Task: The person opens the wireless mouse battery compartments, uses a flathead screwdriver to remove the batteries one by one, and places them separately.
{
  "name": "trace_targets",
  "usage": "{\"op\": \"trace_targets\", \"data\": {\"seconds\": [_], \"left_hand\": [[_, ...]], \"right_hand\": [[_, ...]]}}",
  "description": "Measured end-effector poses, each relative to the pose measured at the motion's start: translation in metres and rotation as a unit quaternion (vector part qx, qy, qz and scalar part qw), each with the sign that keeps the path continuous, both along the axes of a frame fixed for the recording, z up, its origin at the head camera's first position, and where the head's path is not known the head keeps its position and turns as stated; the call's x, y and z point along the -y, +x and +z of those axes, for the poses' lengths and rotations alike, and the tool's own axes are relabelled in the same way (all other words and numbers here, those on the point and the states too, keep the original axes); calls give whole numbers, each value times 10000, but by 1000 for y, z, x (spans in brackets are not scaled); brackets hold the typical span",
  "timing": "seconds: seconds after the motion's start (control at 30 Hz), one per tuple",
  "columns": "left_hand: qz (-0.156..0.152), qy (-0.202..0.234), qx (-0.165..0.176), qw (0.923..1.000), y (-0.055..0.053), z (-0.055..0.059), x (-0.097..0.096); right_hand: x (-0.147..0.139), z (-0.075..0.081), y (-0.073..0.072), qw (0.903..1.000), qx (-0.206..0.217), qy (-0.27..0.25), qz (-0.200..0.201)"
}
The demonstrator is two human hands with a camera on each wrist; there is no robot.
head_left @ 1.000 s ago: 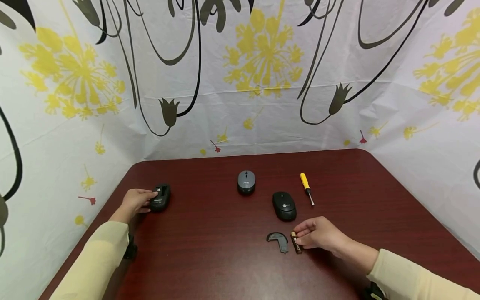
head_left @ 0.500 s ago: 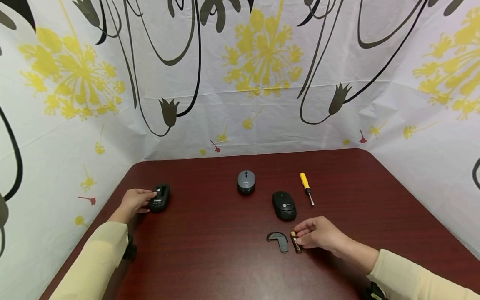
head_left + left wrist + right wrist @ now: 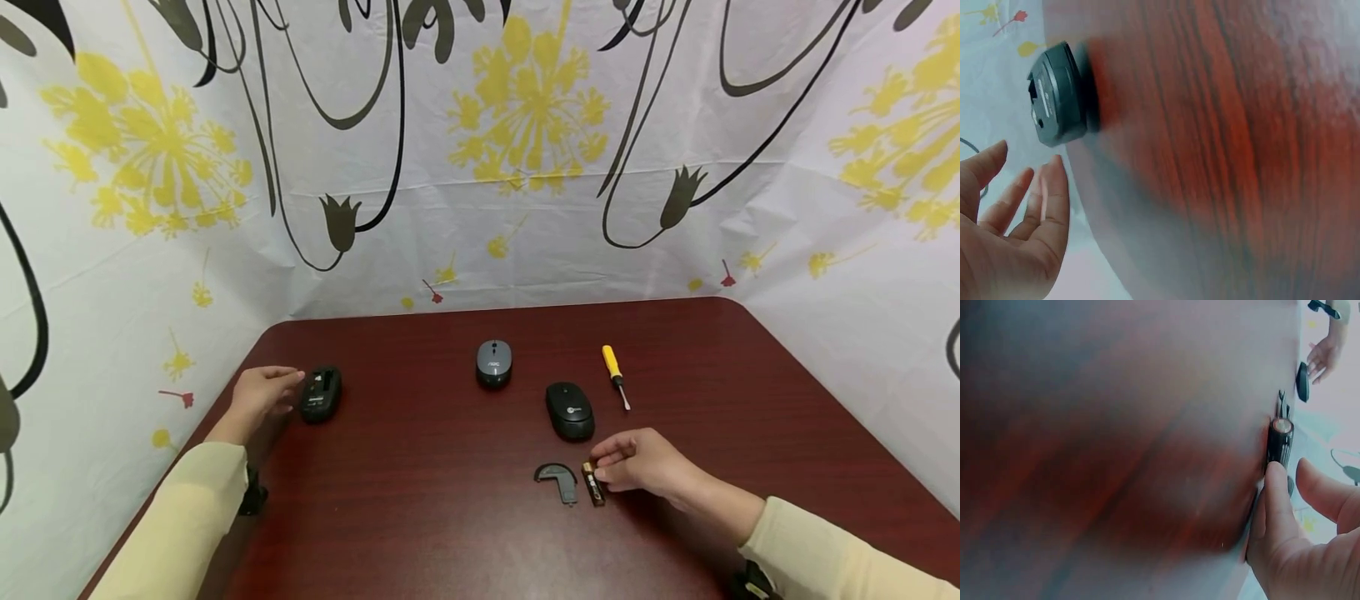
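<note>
At the left of the table, a black computer mouse [image 3: 321, 395] lies underside up, its battery slot showing. My left hand [image 3: 257, 398] hovers just left of it, thumb and fingers spread; the left wrist view shows a gap between the fingertips and the mouse [image 3: 1059, 97]. At the right, my right hand [image 3: 647, 463] is beside a black and gold battery [image 3: 593, 485] lying on the table. In the right wrist view the thumb stands apart from the battery [image 3: 1280, 440], and an index fingertip overlaps its near end. Left of the battery lies a dark grey curved battery cover [image 3: 558, 477].
A grey and black mouse [image 3: 493, 365] sits at the back middle of the dark red table [image 3: 420, 517]. Another black mouse [image 3: 570, 412] stands upright in front of my right hand. Beyond it lies a yellow-handled screwdriver [image 3: 616, 377]. A patterned cloth [image 3: 510, 242] hangs behind the table.
My left hand has let go of the upturned mouse and drawn back slightly to the left. The thumb of my right hand has eased away from the battery, which stays in place.
</note>
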State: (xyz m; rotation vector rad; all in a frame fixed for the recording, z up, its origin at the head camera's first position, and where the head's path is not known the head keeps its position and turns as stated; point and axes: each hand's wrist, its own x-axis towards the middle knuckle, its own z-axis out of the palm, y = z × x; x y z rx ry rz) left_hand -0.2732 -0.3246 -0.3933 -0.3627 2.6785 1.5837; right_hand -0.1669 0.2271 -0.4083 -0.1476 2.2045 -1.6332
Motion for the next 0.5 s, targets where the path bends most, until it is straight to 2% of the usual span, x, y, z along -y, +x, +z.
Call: {"op": "trace_targets", "data": {"seconds": [0.2, 0.33, 0.5], "left_hand": [[39, 161, -468, 9988, -2, 5, -14], [-262, 405, -647, 9967, 1, 10, -34], [-770, 434, -669, 9938, 3, 10, -67]], "right_hand": [[-6, 2, -8, 9999, 50, -153, 54], [-11, 4, -15, 9993, 110, -300, 191], [-17, 9, -29, 9980, 65, -433, 466]]}}
